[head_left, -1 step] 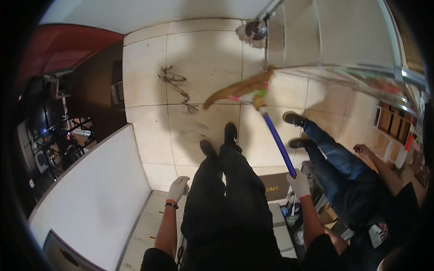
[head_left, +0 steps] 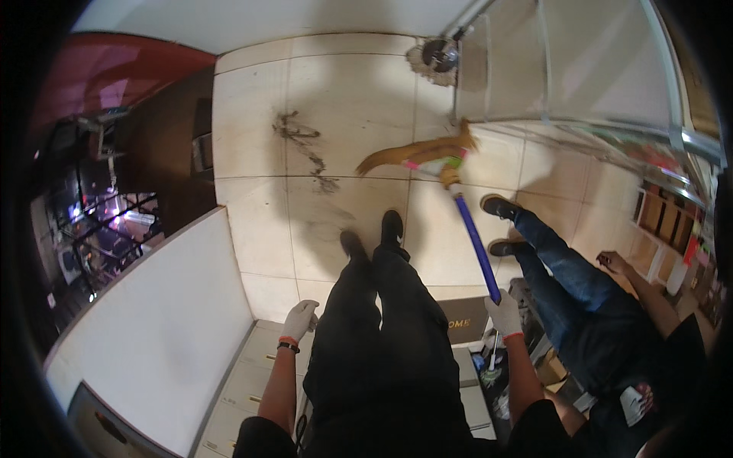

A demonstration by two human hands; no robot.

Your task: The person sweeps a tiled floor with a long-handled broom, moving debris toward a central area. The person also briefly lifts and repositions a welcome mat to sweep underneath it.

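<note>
My right hand [head_left: 502,315], in a white glove, is closed round the top end of a broom's blue handle [head_left: 478,248]. The broom head [head_left: 412,155], with tan bristles, rests on or just above the tiled floor, ahead and to the right of my shoes. Pink and green bands show where the bristles are bound. My left hand [head_left: 301,320], gloved too, hangs beside my left thigh with its fingers curled in and nothing visible in them. Dark smeared dirt [head_left: 305,151] lies on the tiles left of the broom head.
A co-worker in jeans [head_left: 561,259] stands close on the right. A mop head [head_left: 435,59] sits by the far wall, beside a glass-sided cabinet [head_left: 580,61]. To my left are a white partition [head_left: 153,328] and drawers [head_left: 248,382]. A dark doormat [head_left: 467,320] lies by my right leg.
The broom head has shifted slightly to the right and turned a little. My right hand keeps its hold on the handle, and my left hand stays by my thigh.
</note>
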